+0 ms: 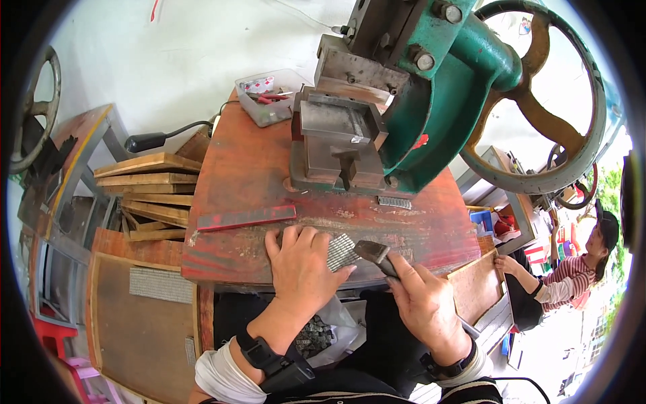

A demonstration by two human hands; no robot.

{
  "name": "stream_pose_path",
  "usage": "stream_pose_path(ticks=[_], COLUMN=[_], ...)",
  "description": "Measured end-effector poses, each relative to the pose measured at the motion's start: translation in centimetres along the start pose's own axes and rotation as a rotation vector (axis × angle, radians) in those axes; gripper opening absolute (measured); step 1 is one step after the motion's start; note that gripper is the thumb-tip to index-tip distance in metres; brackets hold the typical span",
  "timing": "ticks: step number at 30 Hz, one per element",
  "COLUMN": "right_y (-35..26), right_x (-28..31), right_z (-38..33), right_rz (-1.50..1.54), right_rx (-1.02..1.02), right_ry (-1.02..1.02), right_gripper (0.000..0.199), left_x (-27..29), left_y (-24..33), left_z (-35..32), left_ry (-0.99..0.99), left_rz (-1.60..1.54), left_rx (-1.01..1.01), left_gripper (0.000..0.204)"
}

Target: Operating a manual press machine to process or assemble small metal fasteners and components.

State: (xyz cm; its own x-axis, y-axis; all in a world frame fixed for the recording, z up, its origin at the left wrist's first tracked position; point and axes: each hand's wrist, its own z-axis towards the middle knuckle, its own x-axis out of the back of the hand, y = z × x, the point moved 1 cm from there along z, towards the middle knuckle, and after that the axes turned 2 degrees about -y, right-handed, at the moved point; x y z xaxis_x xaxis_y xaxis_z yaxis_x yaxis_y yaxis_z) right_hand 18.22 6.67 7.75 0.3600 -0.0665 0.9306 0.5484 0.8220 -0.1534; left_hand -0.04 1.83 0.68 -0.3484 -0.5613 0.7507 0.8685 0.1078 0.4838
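Note:
My left hand (pixel 301 264) lies on the worn red tabletop. Between its thumb and fingers it holds a small grey plate (pixel 342 251) with a grid of small raised blocks, partly covered by the hand. My right hand (pixel 428 304) is closed round the handle of a hammer (pixel 372 251). Its dark, blunt head rests over or just above the plate's right edge; whether they touch I cannot tell. Behind my hands stands a green hand press (pixel 464 101) with a steel die block (pixel 343 151). A red-edged flat bar (pixel 247 218) lies left of the plate.
A small gridded strip (pixel 394 202) lies by the press base. A clear plastic box (pixel 272 101) of tools stands at the back. Wooden trays (pixel 151 178) are stacked at left, above a tray (pixel 108 303) with gridded sheets. A co-worker (pixel 572 269) is at right. The large handwheel (pixel 599 101) overhangs.

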Motion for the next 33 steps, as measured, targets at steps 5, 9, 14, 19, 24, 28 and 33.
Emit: stream_pose_path(ticks=[5,9,14,19,24,28,33], right_y=[0.2,0.8,7.3,11.9,9.5,3.5,3.7], right_x=[-0.1,-1.0,-3.4,-5.2,-4.8,-4.8,-5.3], right_z=[0.0,0.1,1.5,2.9,3.8,5.2,6.0], right_rz=[0.002,0.024,-0.068,-0.109,-0.154,0.118,-0.023], right_rx=[-0.020,-0.040,-0.046,0.152,0.174,0.455,0.514], right_ry=[0.041,0.049,0.156,0.189,0.226,0.012,-0.070], right_gripper=[0.048,0.047,0.042,0.045,0.048,0.059,0.053], left_x=[0.1,0.1,0.2,0.2,0.5,0.2,0.2], left_y=[0.1,0.2,0.0,-0.5,-0.5,-0.6,-0.3], left_z=[-0.1,0.0,0.2,0.3,0.3,0.3,0.4], left_ry=[0.082,0.085,0.051,0.024,-0.010,-0.006,-0.003], left_rz=[-0.010,-0.017,-0.012,-0.011,-0.005,-0.005,-0.032], left_rx=[-0.010,-0.008,-0.010,-0.034,-0.044,-0.019,-0.001], left_gripper=[0.053,0.052,0.053,0.057,0.059,0.059,0.063])
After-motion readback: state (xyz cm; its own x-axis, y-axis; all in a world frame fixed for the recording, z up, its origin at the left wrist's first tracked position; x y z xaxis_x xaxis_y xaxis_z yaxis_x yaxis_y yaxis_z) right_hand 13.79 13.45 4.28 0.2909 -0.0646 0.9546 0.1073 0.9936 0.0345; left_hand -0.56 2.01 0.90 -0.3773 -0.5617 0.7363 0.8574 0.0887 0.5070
